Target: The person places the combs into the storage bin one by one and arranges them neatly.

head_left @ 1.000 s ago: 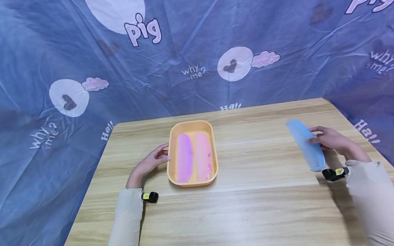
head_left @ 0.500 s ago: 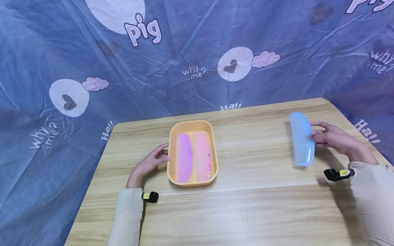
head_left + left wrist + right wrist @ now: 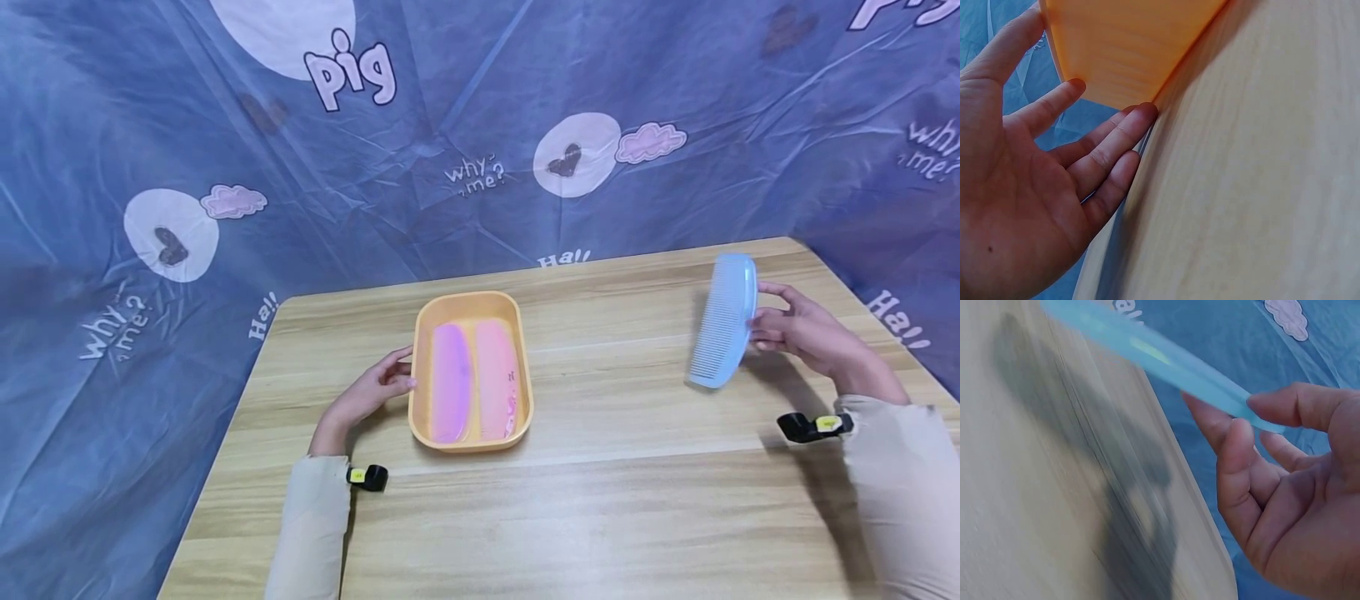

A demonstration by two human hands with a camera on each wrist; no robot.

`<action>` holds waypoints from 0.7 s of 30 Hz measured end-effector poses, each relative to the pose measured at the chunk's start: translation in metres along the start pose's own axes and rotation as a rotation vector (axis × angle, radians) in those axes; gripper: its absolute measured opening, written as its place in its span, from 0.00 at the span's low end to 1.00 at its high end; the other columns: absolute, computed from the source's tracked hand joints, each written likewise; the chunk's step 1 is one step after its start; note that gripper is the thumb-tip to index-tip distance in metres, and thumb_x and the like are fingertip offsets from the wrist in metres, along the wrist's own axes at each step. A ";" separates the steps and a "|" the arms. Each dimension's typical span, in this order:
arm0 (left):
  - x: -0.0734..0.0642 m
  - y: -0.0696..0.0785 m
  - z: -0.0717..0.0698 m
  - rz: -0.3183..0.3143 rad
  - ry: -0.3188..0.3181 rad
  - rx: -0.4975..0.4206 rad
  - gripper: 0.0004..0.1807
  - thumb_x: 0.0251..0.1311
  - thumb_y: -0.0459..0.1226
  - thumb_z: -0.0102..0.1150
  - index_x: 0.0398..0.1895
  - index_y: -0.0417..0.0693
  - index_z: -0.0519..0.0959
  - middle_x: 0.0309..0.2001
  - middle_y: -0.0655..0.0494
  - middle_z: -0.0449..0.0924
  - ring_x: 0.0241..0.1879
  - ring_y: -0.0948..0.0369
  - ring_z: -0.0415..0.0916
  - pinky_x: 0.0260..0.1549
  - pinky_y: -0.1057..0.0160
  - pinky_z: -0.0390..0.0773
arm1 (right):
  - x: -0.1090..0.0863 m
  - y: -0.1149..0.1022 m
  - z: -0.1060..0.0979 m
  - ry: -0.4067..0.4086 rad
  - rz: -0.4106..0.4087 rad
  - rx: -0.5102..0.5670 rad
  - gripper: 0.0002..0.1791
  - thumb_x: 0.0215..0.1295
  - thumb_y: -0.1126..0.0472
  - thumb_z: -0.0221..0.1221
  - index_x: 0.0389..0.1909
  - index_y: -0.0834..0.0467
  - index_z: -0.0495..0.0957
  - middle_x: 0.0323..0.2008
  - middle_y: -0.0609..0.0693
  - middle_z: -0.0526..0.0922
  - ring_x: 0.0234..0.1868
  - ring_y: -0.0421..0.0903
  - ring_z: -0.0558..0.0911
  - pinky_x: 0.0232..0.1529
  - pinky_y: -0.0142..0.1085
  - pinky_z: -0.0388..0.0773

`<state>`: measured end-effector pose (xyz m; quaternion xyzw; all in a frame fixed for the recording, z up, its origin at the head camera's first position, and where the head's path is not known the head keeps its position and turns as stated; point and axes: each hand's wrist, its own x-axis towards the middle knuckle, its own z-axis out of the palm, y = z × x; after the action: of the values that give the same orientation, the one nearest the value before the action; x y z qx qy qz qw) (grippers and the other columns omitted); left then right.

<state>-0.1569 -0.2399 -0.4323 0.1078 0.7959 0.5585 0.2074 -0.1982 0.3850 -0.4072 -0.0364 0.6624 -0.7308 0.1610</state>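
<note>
A light blue comb (image 3: 725, 321) is pinched by its spine between the thumb and fingers of my right hand (image 3: 806, 333), above the right part of the table. Its teeth face left, and its shadow falls on the wood below. In the right wrist view the comb (image 3: 1166, 362) appears nearly edge-on. My left hand (image 3: 367, 396) rests against the left side of a yellow-orange tray (image 3: 470, 447), fingers loosely extended. The left wrist view shows fingertips touching the tray's outer wall (image 3: 1122, 50). Inside the tray lie a purple comb (image 3: 452, 383) and a pink comb (image 3: 493, 379), side by side.
The wooden table (image 3: 600, 500) reaches back to a blue printed cloth (image 3: 420, 167) hanging behind it and along the sides. Each wrist wears a small black camera, one on the left (image 3: 369, 477) and one on the right (image 3: 810, 427).
The blue comb has turned in my right hand, its teeth swinging to face left and its far end rising toward the table's back. My left hand and the tray have stayed put.
</note>
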 end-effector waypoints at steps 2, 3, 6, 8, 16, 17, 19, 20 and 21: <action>0.000 0.000 0.000 -0.003 0.003 -0.002 0.39 0.66 0.38 0.56 0.76 0.44 0.49 0.66 0.32 0.63 0.63 0.42 0.67 0.64 0.49 0.69 | 0.001 0.000 0.003 0.004 -0.005 0.029 0.26 0.68 0.77 0.44 0.54 0.43 0.58 0.30 0.46 0.86 0.30 0.39 0.86 0.29 0.29 0.82; 0.001 0.000 0.000 -0.004 0.003 -0.002 0.39 0.66 0.37 0.56 0.76 0.44 0.49 0.66 0.32 0.63 0.63 0.42 0.67 0.64 0.50 0.69 | 0.001 0.000 0.004 0.005 -0.009 0.038 0.26 0.68 0.77 0.44 0.53 0.44 0.57 0.30 0.46 0.86 0.30 0.40 0.86 0.29 0.29 0.82; 0.001 0.000 0.000 -0.007 0.005 -0.001 0.39 0.66 0.37 0.56 0.76 0.43 0.49 0.66 0.32 0.63 0.63 0.42 0.67 0.64 0.50 0.69 | 0.002 0.000 0.007 0.006 -0.018 0.049 0.24 0.69 0.77 0.44 0.53 0.44 0.57 0.30 0.46 0.86 0.29 0.40 0.86 0.29 0.29 0.82; 0.001 0.000 -0.001 -0.007 0.003 -0.003 0.40 0.66 0.38 0.56 0.76 0.44 0.49 0.66 0.32 0.63 0.63 0.42 0.67 0.64 0.51 0.69 | 0.002 0.000 0.009 0.009 -0.022 0.051 0.23 0.69 0.76 0.44 0.53 0.45 0.57 0.29 0.47 0.86 0.28 0.40 0.86 0.28 0.30 0.82; 0.001 -0.001 -0.001 -0.004 0.005 -0.008 0.39 0.66 0.37 0.56 0.76 0.43 0.49 0.66 0.32 0.63 0.64 0.42 0.66 0.63 0.55 0.71 | 0.004 -0.004 0.017 0.050 0.026 0.018 0.17 0.71 0.70 0.46 0.49 0.45 0.58 0.29 0.44 0.83 0.26 0.40 0.85 0.27 0.29 0.82; 0.001 -0.001 -0.001 -0.003 0.005 -0.008 0.39 0.66 0.37 0.56 0.76 0.43 0.49 0.66 0.32 0.63 0.64 0.42 0.66 0.62 0.55 0.71 | 0.004 -0.004 0.018 0.053 0.029 0.013 0.16 0.72 0.69 0.46 0.49 0.45 0.58 0.29 0.43 0.83 0.26 0.40 0.85 0.27 0.29 0.82; 0.001 -0.002 0.000 -0.005 0.007 -0.008 0.39 0.66 0.37 0.57 0.76 0.43 0.50 0.66 0.32 0.64 0.64 0.42 0.66 0.62 0.55 0.71 | 0.004 -0.004 0.020 0.057 0.031 0.016 0.15 0.72 0.68 0.46 0.49 0.45 0.58 0.29 0.44 0.84 0.26 0.40 0.85 0.27 0.29 0.82; 0.001 -0.001 0.000 -0.007 0.008 -0.008 0.39 0.66 0.37 0.57 0.76 0.43 0.50 0.66 0.32 0.64 0.64 0.42 0.66 0.62 0.56 0.71 | 0.004 -0.004 0.021 0.060 0.029 0.021 0.15 0.72 0.68 0.47 0.49 0.45 0.59 0.29 0.44 0.84 0.26 0.40 0.85 0.28 0.29 0.82; 0.001 -0.002 0.000 -0.008 0.008 -0.007 0.39 0.66 0.37 0.57 0.76 0.43 0.50 0.65 0.32 0.64 0.64 0.42 0.66 0.62 0.56 0.71 | 0.004 -0.004 0.021 0.060 0.023 0.026 0.15 0.72 0.68 0.47 0.49 0.46 0.59 0.29 0.44 0.84 0.26 0.39 0.85 0.28 0.29 0.82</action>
<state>-0.1574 -0.2405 -0.4337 0.1017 0.7951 0.5609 0.2071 -0.1974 0.3636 -0.4014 -0.0049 0.6575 -0.7384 0.1498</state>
